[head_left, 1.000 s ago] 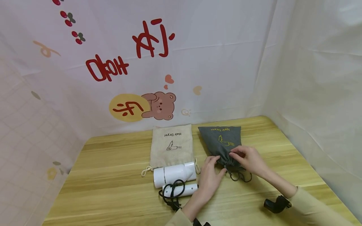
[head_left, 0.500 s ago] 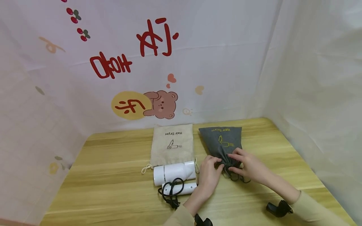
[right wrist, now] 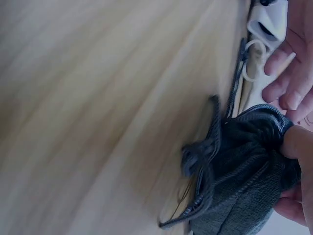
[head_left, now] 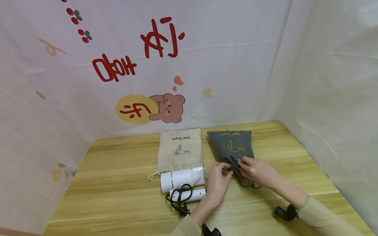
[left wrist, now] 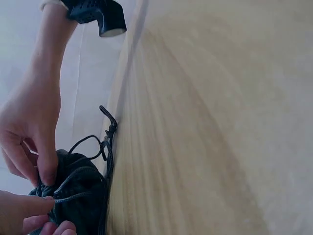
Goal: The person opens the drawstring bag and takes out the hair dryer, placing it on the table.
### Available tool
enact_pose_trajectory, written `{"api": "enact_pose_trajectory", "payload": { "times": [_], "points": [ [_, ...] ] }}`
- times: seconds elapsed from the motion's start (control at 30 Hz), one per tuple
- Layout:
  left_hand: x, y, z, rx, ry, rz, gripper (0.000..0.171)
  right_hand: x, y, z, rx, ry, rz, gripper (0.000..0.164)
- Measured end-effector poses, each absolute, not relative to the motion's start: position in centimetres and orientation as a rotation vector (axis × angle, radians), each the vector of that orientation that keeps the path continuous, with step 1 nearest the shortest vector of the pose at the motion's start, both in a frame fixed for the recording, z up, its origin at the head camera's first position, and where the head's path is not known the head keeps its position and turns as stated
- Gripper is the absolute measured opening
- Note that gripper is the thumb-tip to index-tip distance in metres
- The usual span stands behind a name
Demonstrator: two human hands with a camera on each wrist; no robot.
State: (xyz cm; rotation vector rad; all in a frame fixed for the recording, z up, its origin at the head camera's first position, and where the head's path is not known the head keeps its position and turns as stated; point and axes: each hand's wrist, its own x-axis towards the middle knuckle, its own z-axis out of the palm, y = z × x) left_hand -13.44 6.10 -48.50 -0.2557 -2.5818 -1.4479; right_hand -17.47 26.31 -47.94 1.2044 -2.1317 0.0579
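Observation:
A dark grey drawstring bag [head_left: 233, 147], printed with a yellow hair dryer, lies toward the back right of the table, its neck gathered toward me. My right hand [head_left: 260, 172] pinches the gathered neck from the right; its thumb presses into the folds in the right wrist view. At the neck's left side is my left hand [head_left: 217, 183], fingers bent with fingertips at the cloth. Whether they grip it is unclear. Cord loops [right wrist: 200, 161] hang from the neck. Left of my left hand lie a white hair dryer [head_left: 181, 179] and its black cable [head_left: 180, 201].
A cream drawstring bag [head_left: 179, 150] marked "Hair Dryer" lies flat behind the hair dryer. The wooden table [head_left: 118, 183] meets white printed cloth walls [head_left: 236, 65] at the back and sides. A black device [head_left: 284, 213] is strapped at the right wrist.
My right fingers have closed on the grey bag's neck, having been spread across it half a second ago. The left hand has stayed almost in place. The hair dryer has not moved.

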Motion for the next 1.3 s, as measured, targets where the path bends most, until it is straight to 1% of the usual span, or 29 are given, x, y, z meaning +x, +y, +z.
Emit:
{"api": "enact_pose_trajectory", "payload": {
  "times": [0.03, 0.07, 0.1, 0.23, 0.27, 0.33, 0.5, 0.7, 0.83, 0.97, 1.03, 1.23, 1.3],
  "points": [
    [-13.4, 6.1, -48.6, -0.248, -2.580, -1.458, 0.016, -17.6, 26.3, -48.0, 1.200, -2.130, 0.072, 0.062],
    [-13.4, 6.2, -48.6, -0.246, -2.577, -1.451, 0.018, -17.6, 26.2, -47.9, 1.199, -2.138, 0.101, 0.060],
    [-13.3, 6.2, -48.5, -0.241, -2.577, -1.451, 0.021, -17.7, 26.1, -47.8, 1.196, -2.150, 0.140, 0.054],
    [-13.4, 6.4, -48.5, -0.216, -2.553, -1.484, 0.032, -18.0, 25.6, -47.4, 1.138, -2.216, 0.331, 0.009],
    [-13.5, 6.4, -48.4, -0.209, -2.542, -1.500, 0.033, -18.0, 25.4, -47.3, 1.117, -2.233, 0.372, 0.007],
    [-13.6, 6.6, -48.4, -0.187, -2.516, -1.537, 0.035, -18.1, 25.1, -47.1, 1.069, -2.270, 0.446, 0.018],
    [-13.9, 7.0, -48.5, -0.151, -2.481, -1.554, 0.034, -17.9, 25.0, -46.9, 0.969, -2.395, 0.685, 0.015],
    [-14.1, 7.2, -48.5, -0.127, -2.485, -1.377, 0.028, -18.0, 25.3, -47.0, 0.872, -2.517, 0.886, 0.011],
    [-14.1, 7.2, -48.5, -0.111, -2.493, -1.280, 0.020, -17.9, 25.4, -47.2, 0.870, -2.537, 0.951, 0.011],
    [-14.1, 7.3, -48.7, -0.141, -2.472, -1.203, 0.009, -17.7, 25.4, -47.4, 0.888, -2.539, 0.972, 0.011],
    [-14.1, 7.4, -48.8, -0.161, -2.458, -1.181, 0.006, -17.6, 25.5, -47.5, 0.909, -2.523, 0.973, 0.012],
    [-14.3, 7.0, -48.5, -0.162, -2.424, -1.266, 0.004, -17.3, 25.3, -47.3, 1.036, -2.436, 0.798, 0.018],
    [-14.4, 6.7, -48.3, -0.160, -2.426, -1.305, 0.004, -17.2, 25.2, -47.3, 1.060, -2.418, 0.721, 0.023]
  ]
}}
